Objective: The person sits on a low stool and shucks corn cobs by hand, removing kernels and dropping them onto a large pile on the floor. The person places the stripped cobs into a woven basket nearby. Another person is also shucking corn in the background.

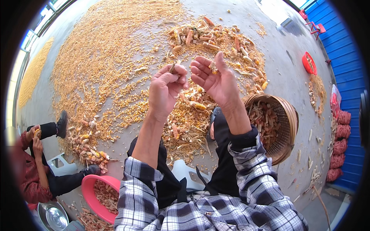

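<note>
My left hand (170, 82) is raised over the corn heap, its thumb and fingers pinching a small dry piece of husk or stalk (173, 68). Beside it, apart, my right hand (212, 75) is turned palm up with a small broken bit of corncob (214, 68) lying near the base of the fingers, by the thumb. Below both hands, between my legs, lies a heap of kernels, husks and cobs (188, 124). A partly shelled ear of corn (199, 105) rests on it. Another heap of cobs (209, 43) lies beyond my hands.
A woven basket (284, 127) of cobs stands by my right leg. On my left are a pink basin (88, 187) with cobs and a seated person (34, 167) holding an ear of corn. Kernels (95, 46) cover the floor ahead. A plastic stool (183, 171) is under me.
</note>
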